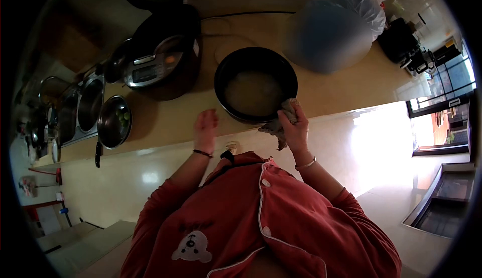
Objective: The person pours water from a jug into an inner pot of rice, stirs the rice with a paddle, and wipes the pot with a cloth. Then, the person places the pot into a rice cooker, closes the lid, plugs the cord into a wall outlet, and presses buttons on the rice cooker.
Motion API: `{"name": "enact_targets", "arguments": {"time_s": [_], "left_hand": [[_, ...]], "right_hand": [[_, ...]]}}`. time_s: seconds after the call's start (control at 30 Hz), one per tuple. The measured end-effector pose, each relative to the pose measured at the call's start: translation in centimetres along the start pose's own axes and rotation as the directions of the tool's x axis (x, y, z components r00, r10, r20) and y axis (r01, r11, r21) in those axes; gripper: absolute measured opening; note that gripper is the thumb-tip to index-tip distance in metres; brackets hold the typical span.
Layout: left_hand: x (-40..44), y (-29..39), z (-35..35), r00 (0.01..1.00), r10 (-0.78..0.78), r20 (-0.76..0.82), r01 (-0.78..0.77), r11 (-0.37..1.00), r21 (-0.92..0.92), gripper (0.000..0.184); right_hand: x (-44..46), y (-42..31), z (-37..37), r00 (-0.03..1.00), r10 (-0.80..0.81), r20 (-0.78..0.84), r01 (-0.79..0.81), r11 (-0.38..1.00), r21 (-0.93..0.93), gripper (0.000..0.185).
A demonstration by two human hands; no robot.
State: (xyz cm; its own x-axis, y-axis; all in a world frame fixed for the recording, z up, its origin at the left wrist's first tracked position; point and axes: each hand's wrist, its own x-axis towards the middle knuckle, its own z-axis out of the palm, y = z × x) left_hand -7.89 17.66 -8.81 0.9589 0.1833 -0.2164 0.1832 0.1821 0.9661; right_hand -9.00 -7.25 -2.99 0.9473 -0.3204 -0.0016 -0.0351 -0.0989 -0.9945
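A dark round pot [256,57] stands on the counter in front of me, with cloudy liquid and something pale at its bottom. My right hand [296,130] pinches a crumpled grey-brown cloth [275,129] against the pot's near right rim. Part of the cloth hangs below the counter's front edge. My left hand [205,130] is over that edge, left of the pot and apart from it. It is smeared by motion, so its fingers are unclear, and nothing shows in it.
Left of the pot, a rice cooker [163,72] has its lid raised. Farther left are a metal bowl [114,135] with green pieces inside, a knife [98,156] jutting over the edge, and a sink [91,102]. A large plastic-covered water bottle [331,37] stands back right.
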Motion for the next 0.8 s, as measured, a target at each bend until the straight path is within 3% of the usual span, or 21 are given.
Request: {"name": "enact_targets", "arguments": {"time_s": [0.07,0.2,0.27,0.37,0.47,0.57,0.67,0.8], "left_hand": [[0.5,-0.9,-2.2,0.992,0.009,-0.125,-0.012,1.0,-0.025,0.024],[1.0,-0.2,-4.4,0.997,-0.036,-0.071,0.038,0.999,0.035,0.025],[0.6,0.8,-4.1,0.988,-0.13,-0.081,0.134,0.99,0.053,0.023],[-0.6,0.6,-3.7,0.985,-0.173,-0.026,0.173,0.985,0.008,0.022],[-1.7,-0.5,-3.1,0.98,-0.191,0.052,0.19,0.981,0.029,0.023],[-1.8,-1.2,-3.0,0.983,-0.148,0.104,0.136,0.984,0.117,0.023],[-0.4,-0.3,-3.1,0.985,-0.075,0.153,0.042,0.977,0.207,0.026],[3.0,3.3,-0.7,0.99,-0.118,0.082,0.107,0.986,0.129,0.035]], "right_hand": [[-0.2,-0.2,-0.3,1.0,-0.008,-0.008,0.007,0.999,-0.035,0.035],[-0.5,-0.9,-0.8,0.998,0.047,0.04,-0.051,0.994,0.093,0.035],[-1.0,-0.5,-1.1,0.998,0.059,0.038,-0.063,0.991,0.12,0.034],[-2.4,0.7,-1.5,0.989,0.058,0.134,-0.071,0.993,0.092,0.036],[-3.7,1.1,-0.9,0.941,0.011,0.337,0.022,0.995,-0.095,0.039],[-4.1,1.0,0.8,0.9,0.054,0.433,-0.018,0.996,-0.085,0.039],[-4.1,1.6,1.1,0.893,0.07,0.444,-0.033,0.995,-0.091,0.039],[-4.3,1.5,0.3,0.876,0.092,0.473,-0.058,0.995,-0.085,0.041]]}}
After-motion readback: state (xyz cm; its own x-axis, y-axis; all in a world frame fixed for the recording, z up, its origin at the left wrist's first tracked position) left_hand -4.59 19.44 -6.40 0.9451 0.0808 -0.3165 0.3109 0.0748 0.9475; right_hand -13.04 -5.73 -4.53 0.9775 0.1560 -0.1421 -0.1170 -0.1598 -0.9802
